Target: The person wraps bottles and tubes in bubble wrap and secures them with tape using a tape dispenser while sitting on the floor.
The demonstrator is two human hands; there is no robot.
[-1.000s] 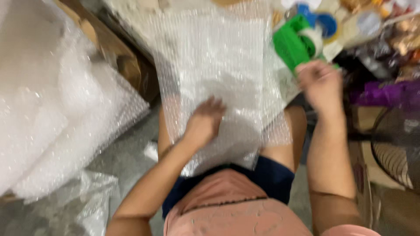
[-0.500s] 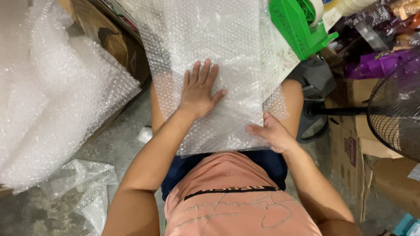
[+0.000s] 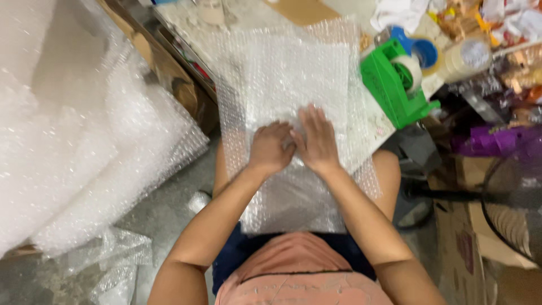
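A large sheet of clear bubble wrap [image 3: 288,79] lies over my lap and reaches onto the low surface ahead. My left hand [image 3: 271,148] rests on it with fingers curled, pressing down near the sheet's middle. My right hand [image 3: 318,138] lies flat beside it, fingers spread and pointing away from me, touching the left hand. Something flat and pale shows faintly under the wrap; I cannot tell what it is.
A green tape dispenser [image 3: 395,85] with rolls of tape [image 3: 460,56] sits to the right. A big pile of bubble wrap [image 3: 73,147] fills the left. A fan [image 3: 514,197] and cardboard boxes [image 3: 468,248] stand at right, with purple packaging [image 3: 491,141] above them.
My right hand came back from the tape dispenser area to the sheet and now lies beside the left. My left hand has curled its fingers. The view shifted downward.
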